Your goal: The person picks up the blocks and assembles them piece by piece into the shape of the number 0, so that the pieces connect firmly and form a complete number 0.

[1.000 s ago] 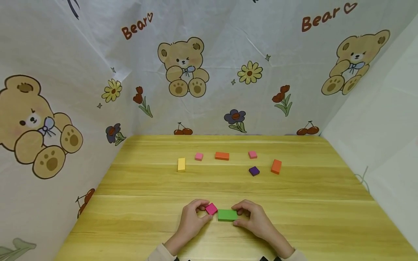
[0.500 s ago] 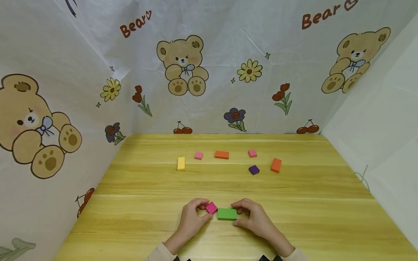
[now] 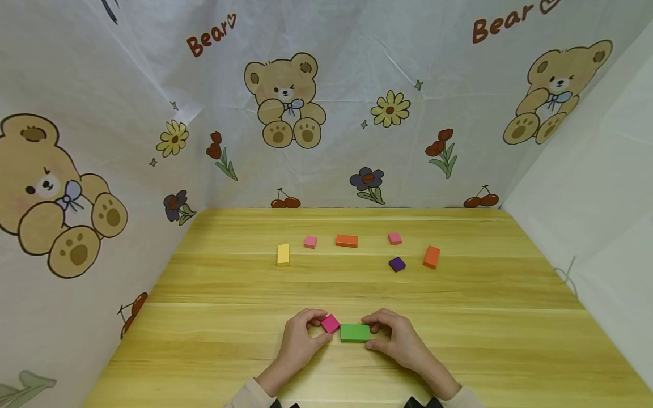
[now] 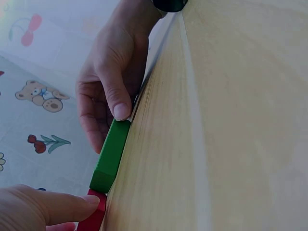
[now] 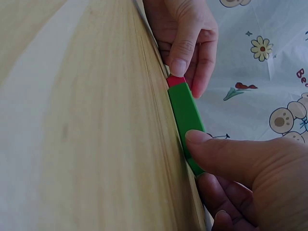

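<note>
On the wooden table my left hand (image 3: pixel 298 343) pinches a magenta square block (image 3: pixel 330 323) between thumb and fingers. The block sits turned, one corner toward a green rectangular block (image 3: pixel 355 333). My right hand (image 3: pixel 400 340) grips the right end of that green block, thumb on the near side and fingers on the far side. Seen from the left wrist, the magenta block (image 4: pixel 94 211) meets the end of the green block (image 4: pixel 110 156). In the right wrist view, my right thumb (image 5: pixel 199 139) presses on the green block.
Farther back on the table (image 3: pixel 229 283) lie a yellow block (image 3: pixel 283 255), two pink blocks (image 3: pixel 310 242), two orange blocks (image 3: pixel 347 241) and a dark purple block (image 3: pixel 397 264). A bear-printed white cloth (image 3: pixel 336 113) stands along the back and left edges.
The head view has tilted very slightly, so everything sits a few pixels higher. Both hands and the two blocks they hold stay where they were on the table.
</note>
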A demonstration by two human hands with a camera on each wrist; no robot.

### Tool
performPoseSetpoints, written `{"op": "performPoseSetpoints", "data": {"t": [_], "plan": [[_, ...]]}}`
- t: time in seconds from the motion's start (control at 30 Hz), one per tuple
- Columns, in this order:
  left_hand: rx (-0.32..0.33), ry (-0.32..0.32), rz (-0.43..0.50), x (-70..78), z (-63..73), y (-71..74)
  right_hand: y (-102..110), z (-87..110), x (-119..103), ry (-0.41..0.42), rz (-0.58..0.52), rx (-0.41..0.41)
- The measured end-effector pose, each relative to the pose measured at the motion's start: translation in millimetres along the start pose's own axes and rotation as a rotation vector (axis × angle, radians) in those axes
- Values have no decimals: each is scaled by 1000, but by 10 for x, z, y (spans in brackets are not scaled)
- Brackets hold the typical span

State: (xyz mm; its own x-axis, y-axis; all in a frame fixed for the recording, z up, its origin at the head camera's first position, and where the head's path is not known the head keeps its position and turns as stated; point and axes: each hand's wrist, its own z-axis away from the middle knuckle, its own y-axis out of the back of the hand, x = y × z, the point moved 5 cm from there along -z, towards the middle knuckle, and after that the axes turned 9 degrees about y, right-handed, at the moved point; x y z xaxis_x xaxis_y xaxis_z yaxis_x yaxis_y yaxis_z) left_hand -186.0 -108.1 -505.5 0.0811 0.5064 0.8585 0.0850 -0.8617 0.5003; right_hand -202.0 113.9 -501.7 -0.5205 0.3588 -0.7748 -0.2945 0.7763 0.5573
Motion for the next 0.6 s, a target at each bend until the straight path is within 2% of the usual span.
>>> {"op": "performPoseSetpoints", "data": {"t": [0.6], "plan": [[-6, 12, 17, 5, 2, 4, -7, 7, 25, 16, 12, 4]]}}
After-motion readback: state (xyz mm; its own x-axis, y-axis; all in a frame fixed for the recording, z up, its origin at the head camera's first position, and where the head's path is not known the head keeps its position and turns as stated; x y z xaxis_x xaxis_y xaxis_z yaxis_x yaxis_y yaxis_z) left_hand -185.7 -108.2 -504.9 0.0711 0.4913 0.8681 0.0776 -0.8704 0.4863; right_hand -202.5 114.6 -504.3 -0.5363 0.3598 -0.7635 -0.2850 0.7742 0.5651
